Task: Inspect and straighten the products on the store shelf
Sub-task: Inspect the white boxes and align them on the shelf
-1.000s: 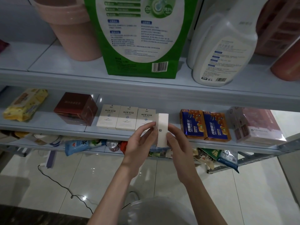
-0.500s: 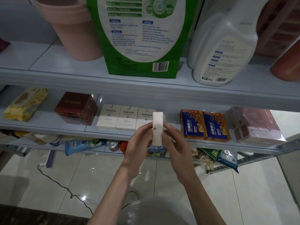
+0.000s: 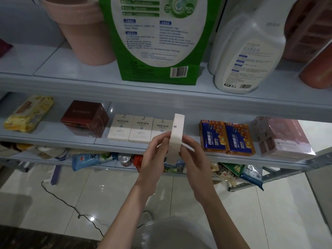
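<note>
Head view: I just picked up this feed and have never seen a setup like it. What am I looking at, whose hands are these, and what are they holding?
There is no machine here. A person wears one camera on the head, looking forward and down at a store shelf. The left hand and right hand grip a slim white box between them, upright, in front of the middle shelf. On that shelf are three matching cream boxes, a maroon box, a yellow packet, two blue-and-orange packs and a pink wrapped pack.
</note>
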Demonstrator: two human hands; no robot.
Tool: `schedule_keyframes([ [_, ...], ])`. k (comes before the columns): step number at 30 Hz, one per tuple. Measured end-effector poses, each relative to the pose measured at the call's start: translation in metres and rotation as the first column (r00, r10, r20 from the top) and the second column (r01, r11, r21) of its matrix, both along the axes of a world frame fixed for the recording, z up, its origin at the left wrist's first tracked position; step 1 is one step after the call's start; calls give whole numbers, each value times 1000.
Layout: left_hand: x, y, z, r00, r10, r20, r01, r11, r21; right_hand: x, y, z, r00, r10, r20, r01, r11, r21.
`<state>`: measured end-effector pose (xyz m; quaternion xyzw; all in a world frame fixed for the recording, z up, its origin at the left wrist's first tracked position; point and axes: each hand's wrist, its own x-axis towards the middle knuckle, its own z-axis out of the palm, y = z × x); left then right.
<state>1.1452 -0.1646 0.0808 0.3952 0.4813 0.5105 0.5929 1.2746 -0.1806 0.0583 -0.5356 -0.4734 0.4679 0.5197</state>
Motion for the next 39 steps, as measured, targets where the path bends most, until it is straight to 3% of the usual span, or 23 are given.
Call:
schedule_keyframes([
  [18, -4, -2, -2, 993, -108, -54, 107, 994, -18, -3, 3, 2, 999, -43, 21, 44, 998, -49],
  [25, -3, 4, -3, 997, 78, -15, -79, 994, -78, 1, 3, -2, 996, -21, 90, 25, 999, -41],
  [31, -6, 4, -1, 998, -58, 19, 59, 998, -38, 0, 1, 8, 1000, -3, 3, 3, 999, -47],
  [39, -4, 3, -2, 997, -56, -46, 54, 998, -44, 1, 2, 3, 1000, 2, 30, -1, 998, -59],
])
